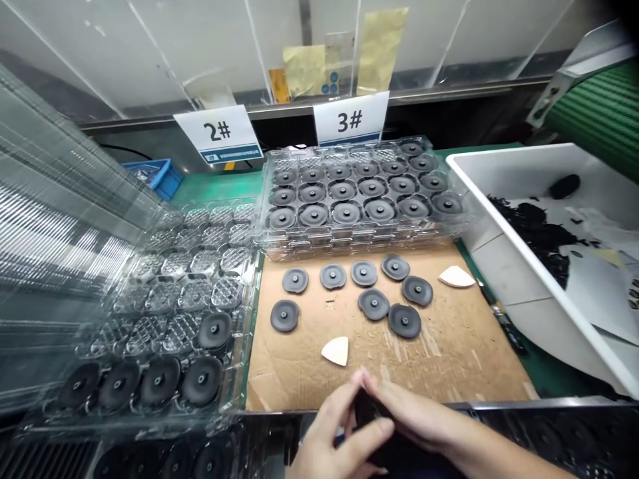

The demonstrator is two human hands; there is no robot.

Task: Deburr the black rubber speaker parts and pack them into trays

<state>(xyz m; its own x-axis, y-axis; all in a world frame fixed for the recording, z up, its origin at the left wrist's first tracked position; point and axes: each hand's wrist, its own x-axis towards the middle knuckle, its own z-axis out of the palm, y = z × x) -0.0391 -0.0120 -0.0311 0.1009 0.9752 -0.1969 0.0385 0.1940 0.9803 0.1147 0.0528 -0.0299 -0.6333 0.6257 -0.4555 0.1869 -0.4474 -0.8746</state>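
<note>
My left hand (332,436) is at the bottom centre, with its fingers and thumb curled around something dark that I cannot make out. From the right, my right hand (419,416) meets it, fingertips together at the near edge of the cardboard (299,379); its fingers are closed and partly hidden. Just beyond the fingertips lies a white rounded-triangular piece (337,350). Several round dark-grey discs with a small central stub, such as the nearest disc (405,320), lie spread over the cardboard.
At the left, a clear blister tray (190,293) holds several black discs in its near rows. Stacked clear trays (359,229) of discs stand behind the cardboard. A second white piece (456,276) lies near a white bin (504,246) with black scraps. A blue basket (167,179) sits back left.
</note>
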